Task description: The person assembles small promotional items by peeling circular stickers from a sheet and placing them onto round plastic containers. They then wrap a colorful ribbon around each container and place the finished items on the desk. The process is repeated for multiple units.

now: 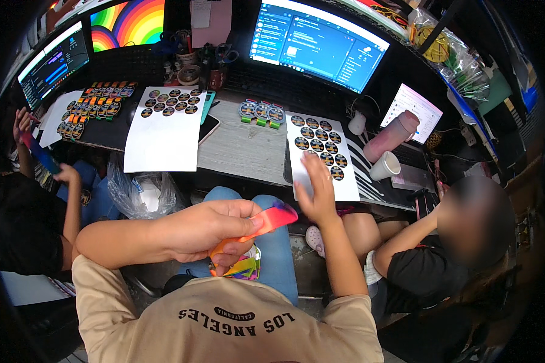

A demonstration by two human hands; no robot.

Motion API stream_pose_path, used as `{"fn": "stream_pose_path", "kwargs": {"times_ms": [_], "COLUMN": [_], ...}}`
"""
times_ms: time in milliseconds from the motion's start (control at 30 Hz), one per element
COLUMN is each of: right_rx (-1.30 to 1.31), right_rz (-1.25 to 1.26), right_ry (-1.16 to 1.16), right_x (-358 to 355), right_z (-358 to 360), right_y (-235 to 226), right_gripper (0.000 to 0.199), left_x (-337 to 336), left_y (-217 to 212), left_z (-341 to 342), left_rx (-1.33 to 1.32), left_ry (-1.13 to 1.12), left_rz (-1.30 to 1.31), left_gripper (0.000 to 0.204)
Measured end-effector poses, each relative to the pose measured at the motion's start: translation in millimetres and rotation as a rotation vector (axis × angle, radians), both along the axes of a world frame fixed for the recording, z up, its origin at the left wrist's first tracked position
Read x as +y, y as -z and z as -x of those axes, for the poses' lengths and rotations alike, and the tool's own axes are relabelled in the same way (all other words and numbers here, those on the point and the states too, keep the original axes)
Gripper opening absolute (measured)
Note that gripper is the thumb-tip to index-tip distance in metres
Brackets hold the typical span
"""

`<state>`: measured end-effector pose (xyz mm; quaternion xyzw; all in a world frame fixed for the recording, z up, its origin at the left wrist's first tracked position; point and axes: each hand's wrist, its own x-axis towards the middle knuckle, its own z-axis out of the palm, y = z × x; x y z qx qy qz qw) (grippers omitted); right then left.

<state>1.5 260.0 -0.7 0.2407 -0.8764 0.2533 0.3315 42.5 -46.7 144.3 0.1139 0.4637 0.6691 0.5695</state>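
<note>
My left hand (pixel 215 225) is closed around a ribbon (pixel 274 219) that fades from orange through pink to purple. One end loops out past the fingertips, and an orange part hangs under the hand. My right hand (pixel 316 192) reaches over the near left part of a white sheet of round black stickers (pixel 352 192), its fingers stretched out among the lower stickers. Whether a fingertip lifts a sticker is hard to see. More colourful ribbons (pixel 248 266) lie on my lap, partly hidden below the left hand.
Finished-looking round badges with ribbons (pixel 261 113) sit mid-desk. Another sticker sheet (pixel 161 142) lies to the left, near more badges (pixel 94 109). A pink tumbler (pixel 392 134) and white cup (pixel 386 166) stand at right. A co-worker on the left holds a dark ribbon (pixel 41 152); another person sits at right.
</note>
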Motion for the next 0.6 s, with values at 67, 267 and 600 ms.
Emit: {"fn": "stream_pose_path", "kwargs": {"times_ms": [67,267,600], "right_rx": [-0.343,-0.525,-0.324], "right_rz": [-0.122,-0.207,0.217], "right_ry": [0.400,0.699,0.362], "right_x": [18.1,35.8,2.4], "right_z": [17.5,13.7,118.3], "right_y": [17.8,52.9,27.2], "right_gripper": [0.052,0.054,0.036], "left_x": [-0.1,-1.3,-0.2], "left_y": [-1.7,-1.0,4.3], "left_z": [-1.5,-0.7,2.6], "left_rx": [0.012,0.028,-0.009], "left_ry": [0.018,0.032,0.054], "left_rz": [0.007,0.021,-0.009], "left_gripper": [0.029,0.029,0.031]}}
